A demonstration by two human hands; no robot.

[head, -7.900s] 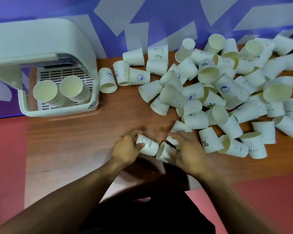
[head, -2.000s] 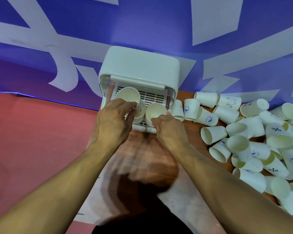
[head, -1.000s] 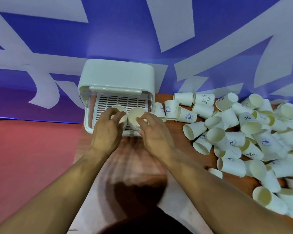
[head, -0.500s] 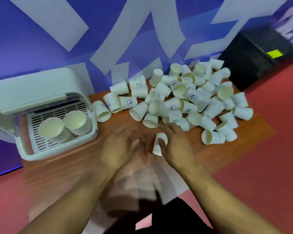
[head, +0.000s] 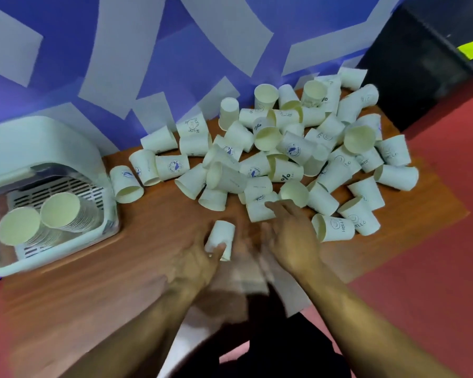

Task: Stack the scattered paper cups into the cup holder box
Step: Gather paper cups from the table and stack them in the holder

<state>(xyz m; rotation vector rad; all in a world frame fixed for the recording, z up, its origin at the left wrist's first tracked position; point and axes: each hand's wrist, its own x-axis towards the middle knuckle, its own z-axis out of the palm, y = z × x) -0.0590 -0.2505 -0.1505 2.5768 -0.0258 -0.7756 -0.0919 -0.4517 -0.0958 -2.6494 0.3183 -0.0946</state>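
A heap of several white paper cups [head: 290,154] lies scattered over the right half of the wooden table [head: 159,241]. The white cup holder box [head: 43,148] stands at the far left, with two leaning stacks of cups [head: 60,214] inside. My left hand [head: 200,261] grips one upside-down cup [head: 220,240] near the table's front middle. My right hand [head: 291,236] reaches into the near edge of the heap, its fingers on a lying cup [head: 260,210]; whether they curl round it is blurred.
A blue wall with white shapes [head: 175,50] backs the table. A black box [head: 426,61] stands at the far right. Red floor [head: 434,268] surrounds the table. Bare wood lies between the box and the heap.
Both hands have left the box and come back to the heap. The cup my right hand touched half a second ago is now in my left hand; my right hand has reached further into the heap.
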